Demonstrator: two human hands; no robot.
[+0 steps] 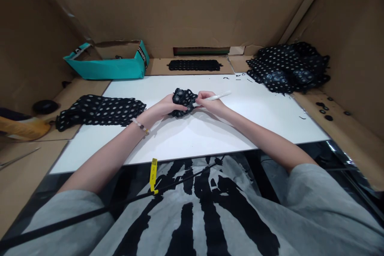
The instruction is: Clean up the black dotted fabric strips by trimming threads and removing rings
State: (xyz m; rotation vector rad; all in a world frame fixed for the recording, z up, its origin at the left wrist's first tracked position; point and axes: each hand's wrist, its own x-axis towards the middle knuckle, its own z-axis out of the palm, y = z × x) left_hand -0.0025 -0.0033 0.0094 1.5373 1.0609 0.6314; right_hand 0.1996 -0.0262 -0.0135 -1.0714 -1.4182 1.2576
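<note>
Black, pale-dotted material (179,97) is bunched above the white board (231,132), pinched by your left hand (164,106), thumb across its near side. Your right hand (210,102) pinches a whitish pen-like tool (221,95). Brace the piece firmly; guide the tip with small, light movements, clear of your thumb.

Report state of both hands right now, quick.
Left hand: closed, holding the black dotted piece, thumb on top.
Right hand: closed, holding the white pen-like tool, tip at the piece.
</note>
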